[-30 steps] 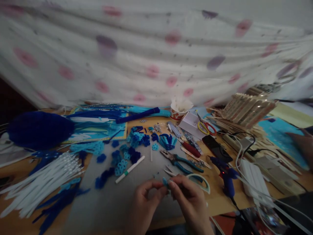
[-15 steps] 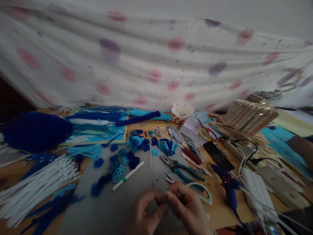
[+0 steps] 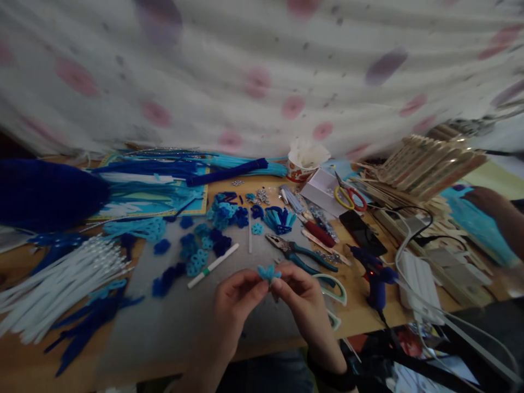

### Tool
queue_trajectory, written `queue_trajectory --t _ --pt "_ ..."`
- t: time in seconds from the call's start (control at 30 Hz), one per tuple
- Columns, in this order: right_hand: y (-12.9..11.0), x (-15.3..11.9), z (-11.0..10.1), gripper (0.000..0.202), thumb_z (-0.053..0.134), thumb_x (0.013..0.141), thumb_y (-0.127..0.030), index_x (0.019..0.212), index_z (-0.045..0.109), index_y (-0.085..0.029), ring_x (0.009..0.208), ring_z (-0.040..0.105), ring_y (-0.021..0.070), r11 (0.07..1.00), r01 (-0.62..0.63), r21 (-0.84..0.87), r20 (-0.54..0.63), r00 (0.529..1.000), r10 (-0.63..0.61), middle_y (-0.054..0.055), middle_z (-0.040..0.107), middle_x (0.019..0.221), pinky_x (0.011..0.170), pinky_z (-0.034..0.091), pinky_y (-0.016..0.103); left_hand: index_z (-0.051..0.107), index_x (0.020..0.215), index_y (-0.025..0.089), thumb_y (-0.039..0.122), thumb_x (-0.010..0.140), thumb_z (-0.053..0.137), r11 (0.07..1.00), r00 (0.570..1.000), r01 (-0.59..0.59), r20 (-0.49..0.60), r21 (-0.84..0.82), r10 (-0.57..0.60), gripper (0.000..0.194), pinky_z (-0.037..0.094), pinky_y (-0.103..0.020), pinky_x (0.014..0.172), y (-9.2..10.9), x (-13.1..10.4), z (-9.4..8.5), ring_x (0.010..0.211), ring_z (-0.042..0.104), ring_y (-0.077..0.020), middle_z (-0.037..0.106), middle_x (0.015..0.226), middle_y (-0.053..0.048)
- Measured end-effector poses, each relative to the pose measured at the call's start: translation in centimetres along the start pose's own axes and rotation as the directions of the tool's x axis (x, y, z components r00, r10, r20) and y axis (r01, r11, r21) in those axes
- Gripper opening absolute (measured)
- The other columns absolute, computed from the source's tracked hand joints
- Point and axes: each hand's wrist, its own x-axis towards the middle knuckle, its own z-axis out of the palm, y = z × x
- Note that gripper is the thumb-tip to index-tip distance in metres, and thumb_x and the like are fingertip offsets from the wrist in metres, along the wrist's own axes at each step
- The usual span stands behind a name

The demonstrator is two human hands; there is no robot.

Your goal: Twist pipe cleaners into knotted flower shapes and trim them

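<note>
Between my fingertips is a small light-blue pipe-cleaner flower [image 3: 268, 272], its petals pointing up. My left hand [image 3: 241, 295] pinches it from the left side. My right hand [image 3: 298, 292] grips it from the right, thumb and forefinger pressed together. Under both hands lies a grey mat [image 3: 164, 327]. Just beyond my right hand are pliers [image 3: 292, 251] with teal handles and scissors with pale green handles [image 3: 338, 289], partly hidden by that hand. To the left of my hands rests a white pen [image 3: 213, 266] with a green band.
Blue fuzzy flowers [image 3: 221, 241] lie on the mat, white pipe cleaners [image 3: 69, 289] at left. A purple glue gun [image 3: 374, 278] with a red light, a phone [image 3: 362, 232] and a power strip [image 3: 421, 284] with cables are at right. Another person's arm [image 3: 495, 213] reaches in at the far right.
The view has tipped downward, showing my lap. My hands have turned so that the light-blue flower, hidden before, now shows between my fingertips. The other person's arm reaches further in.
</note>
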Motion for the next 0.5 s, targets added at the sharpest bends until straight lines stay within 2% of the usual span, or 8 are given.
queue_trajectory --t 0.07,0.17,0.23,0.33,0.4,0.5 --pt "0.1 0.0 -0.1 0.030 0.082 0.079 -0.045 0.068 0.070 -0.020 0.058 0.055 0.0124 0.998 0.066 -0.008 -0.022 0.998 -0.067 -0.001 0.061 0.065 0.054 0.046 0.023 0.079 0.071 0.023 0.037 0.073 0.083 0.999 1.000 -0.008 0.007 0.034 0.008 0.014 0.051 -0.028 0.074 0.2 -0.1 -0.1 0.077 0.066 -0.0189 0.075 0.074 -0.002" --pt "0.3 0.1 -0.4 0.027 0.081 0.081 -0.040 0.066 0.070 -0.020 0.060 0.055 0.0127 0.991 0.121 -0.054 -0.055 0.991 -0.124 -0.002 0.059 0.064 0.056 0.045 0.023 0.077 0.066 0.023 0.033 0.073 0.082 0.995 0.999 -0.030 0.013 0.097 0.029 0.013 0.050 -0.028 0.075 0.5 -0.2 -0.1 0.076 0.066 -0.0186 0.073 0.071 -0.001" --pt "0.4 0.2 -0.5 0.030 0.080 0.082 -0.042 0.066 0.069 -0.020 0.060 0.054 0.0130 0.990 0.113 -0.079 -0.088 0.989 -0.120 -0.002 0.059 0.064 0.056 0.044 0.024 0.077 0.067 0.023 0.032 0.072 0.082 0.994 1.000 -0.025 0.008 0.108 0.024 0.011 0.050 -0.028 0.074 0.6 -0.1 0.0 0.075 0.066 -0.0184 0.073 0.070 -0.001" --pt "0.6 0.0 -0.4 0.038 0.066 0.092 -0.049 0.068 0.068 -0.019 0.058 0.056 0.0137 0.988 0.063 -0.140 -0.142 0.986 -0.083 -0.001 0.060 0.061 0.058 0.046 0.025 0.079 0.072 0.022 0.035 0.072 0.083 0.999 0.999 0.028 -0.030 0.045 -0.027 0.013 0.052 -0.028 0.077 0.4 0.3 0.1 0.078 0.069 -0.0190 0.077 0.074 -0.002" --pt "0.7 -0.4 -0.1 0.037 0.060 0.096 -0.050 0.077 0.071 -0.019 0.060 0.060 0.0151 0.982 0.034 -0.186 -0.116 0.992 -0.056 0.000 0.064 0.063 0.060 0.049 0.026 0.078 0.072 0.022 0.037 0.070 0.084 0.999 0.995 0.036 -0.092 -0.028 -0.038 0.017 0.053 -0.028 0.078 0.3 0.6 0.3 0.078 0.070 -0.0192 0.078 0.074 -0.002" --pt "0.9 -1.1 0.5 0.026 0.068 0.091 -0.045 0.089 0.073 -0.019 0.071 0.068 0.0181 0.970 0.019 -0.242 0.008 1.000 -0.017 0.004 0.073 0.076 0.066 0.053 0.027 0.076 0.072 0.021 0.039 0.066 0.087 0.995 0.983 0.019 -0.178 -0.095 -0.036 0.022 0.054 -0.029 0.077 0.4 1.1 0.5 0.074 0.070 -0.0183 0.077 0.071 -0.002"
